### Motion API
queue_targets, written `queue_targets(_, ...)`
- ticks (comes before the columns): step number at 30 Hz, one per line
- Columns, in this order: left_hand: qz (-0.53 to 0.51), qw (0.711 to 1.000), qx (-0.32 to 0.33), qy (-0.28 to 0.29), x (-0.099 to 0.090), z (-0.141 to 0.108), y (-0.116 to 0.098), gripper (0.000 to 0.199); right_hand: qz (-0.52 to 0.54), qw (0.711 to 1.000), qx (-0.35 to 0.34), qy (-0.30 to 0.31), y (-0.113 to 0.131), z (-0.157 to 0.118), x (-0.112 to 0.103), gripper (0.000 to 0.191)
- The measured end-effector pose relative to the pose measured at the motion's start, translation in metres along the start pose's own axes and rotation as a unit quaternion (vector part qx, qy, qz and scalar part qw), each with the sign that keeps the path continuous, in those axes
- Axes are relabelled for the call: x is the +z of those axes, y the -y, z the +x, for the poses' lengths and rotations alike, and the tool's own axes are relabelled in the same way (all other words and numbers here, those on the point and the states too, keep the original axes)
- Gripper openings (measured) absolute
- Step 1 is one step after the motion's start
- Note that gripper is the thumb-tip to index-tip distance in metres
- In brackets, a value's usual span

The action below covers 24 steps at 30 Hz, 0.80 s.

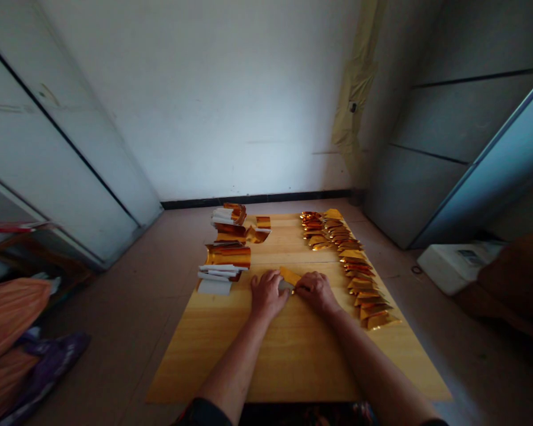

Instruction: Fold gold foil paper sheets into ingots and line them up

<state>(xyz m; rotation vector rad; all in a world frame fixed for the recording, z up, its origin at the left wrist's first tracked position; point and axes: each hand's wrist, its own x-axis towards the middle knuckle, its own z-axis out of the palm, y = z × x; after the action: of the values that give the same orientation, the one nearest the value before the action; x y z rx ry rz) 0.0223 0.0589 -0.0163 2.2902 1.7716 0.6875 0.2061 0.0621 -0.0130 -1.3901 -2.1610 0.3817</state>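
A partly folded sheet of gold foil paper [289, 275] lies on the wooden table [293, 355], with its pale side partly showing. My left hand [267, 294] presses on its left side, fingers closed at the edge. At its right end, my right hand [314, 290] pinches the paper between thumb and fingers. Left of my hands are stacks of curled gold foil sheets [228, 255] and white-backed sheets [215, 287]. To the right stand rows of folded gold paper pieces [359, 275], overlapping one another.
A white wall [231, 118] stands beyond the table. On the right are a grey refrigerator-like cabinet [435, 148] and a white box [444, 269] on the floor. Orange and purple bags [13, 319] lie at the left, near a white cabinet [62, 148].
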Motion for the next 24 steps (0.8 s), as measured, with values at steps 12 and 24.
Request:
queue_targets(12, -0.008, 1.0, 0.002, -0.003, 0.002, 0.0, 0.002, 0.029, -0.098, 0.994, 0.044, -0.033, 0.011, 0.0, 0.009, 0.011)
queue_targets(24, 0.003, 1.0, 0.01, -0.005, 0.0, -0.001, -0.001, 0.026, -0.079, 0.994, 0.056, -0.043, 0.012, 0.0, 0.009, 0.008)
